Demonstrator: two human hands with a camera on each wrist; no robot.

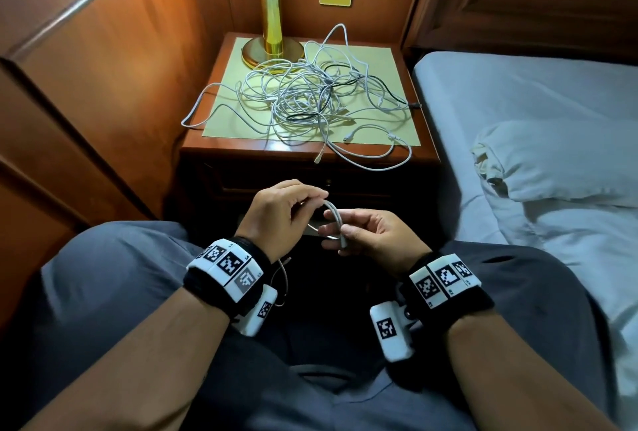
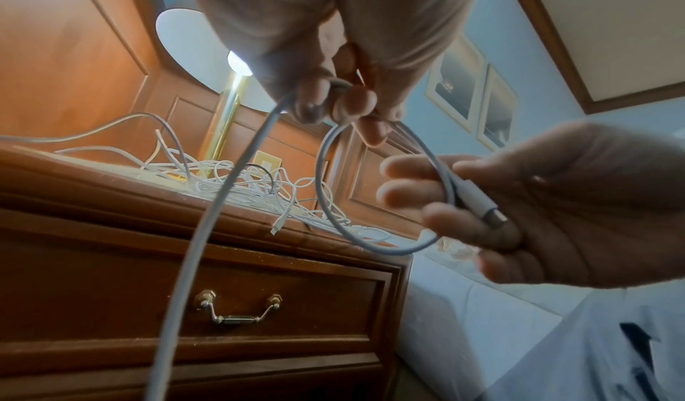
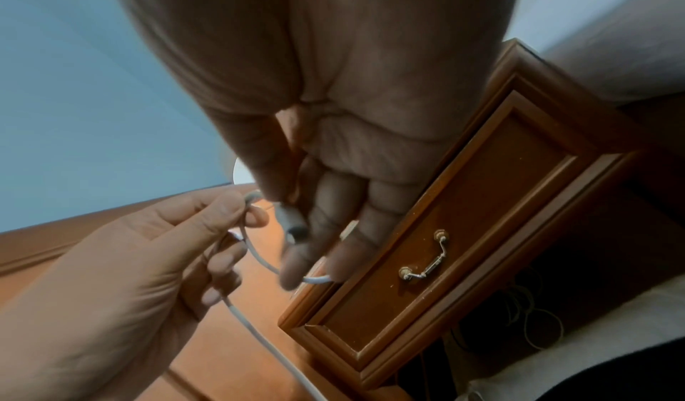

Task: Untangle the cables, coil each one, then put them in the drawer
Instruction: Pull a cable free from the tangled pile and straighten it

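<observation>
A tangle of white cables with a black one lies on the nightstand. Below it, over my lap, both hands hold one separate white cable bent into a small loop. My left hand pinches the cable at the loop's top; the free length hangs down past that wrist. My right hand grips the cable by its plug end. The drawer with a brass handle is closed.
A brass lamp stands at the nightstand's back left, on a yellow mat. Wood panelling rises on the left and behind. A bed with a white pillow lies to the right. My knees in grey trousers flank the hands.
</observation>
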